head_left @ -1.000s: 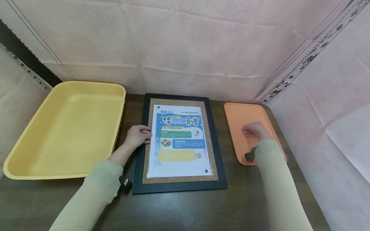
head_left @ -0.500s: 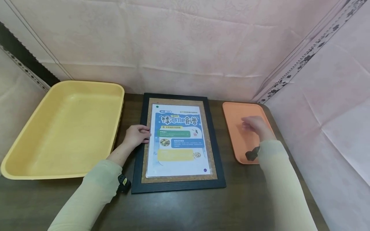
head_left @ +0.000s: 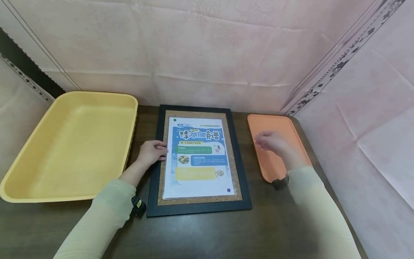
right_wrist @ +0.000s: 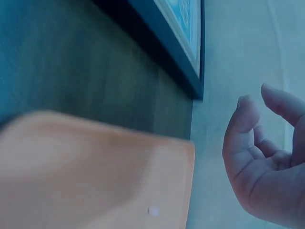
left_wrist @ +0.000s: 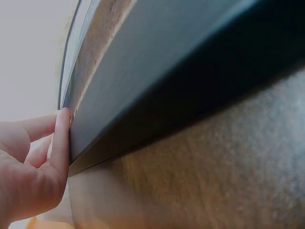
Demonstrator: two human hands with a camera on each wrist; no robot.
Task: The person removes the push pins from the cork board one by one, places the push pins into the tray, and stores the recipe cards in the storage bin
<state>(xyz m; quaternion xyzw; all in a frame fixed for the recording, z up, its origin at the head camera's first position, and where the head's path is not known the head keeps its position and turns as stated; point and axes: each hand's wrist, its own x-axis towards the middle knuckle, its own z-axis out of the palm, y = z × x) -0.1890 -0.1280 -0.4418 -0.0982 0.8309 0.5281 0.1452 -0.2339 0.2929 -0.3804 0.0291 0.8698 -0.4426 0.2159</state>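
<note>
A black-framed cork board (head_left: 199,207) lies on the table, with a printed poster (head_left: 198,190) over its cork. A green round pin (head_left: 175,120) shows at the poster's top left corner and a purple one (head_left: 229,190) near its bottom right. My left hand (head_left: 151,154) rests its fingertips on the poster's left edge, across the frame. Over the orange tray (head_left: 255,122), my right hand (head_left: 271,143) is raised with bent fingers. Whether something tiny sits at its fingertips is not clear. In the right wrist view a small white spot (right_wrist: 153,210) shows on the tray.
A large yellow tray (head_left: 74,144) stands left of the board, close to the left forearm. Pale patterned cloth (head_left: 200,54) hangs behind and at both sides. Dark wooden table (head_left: 200,237) shows in front of the board.
My right hand has risen from the orange tray's surface and moved left, toward its left edge. The left hand, board and poster stay in place.
</note>
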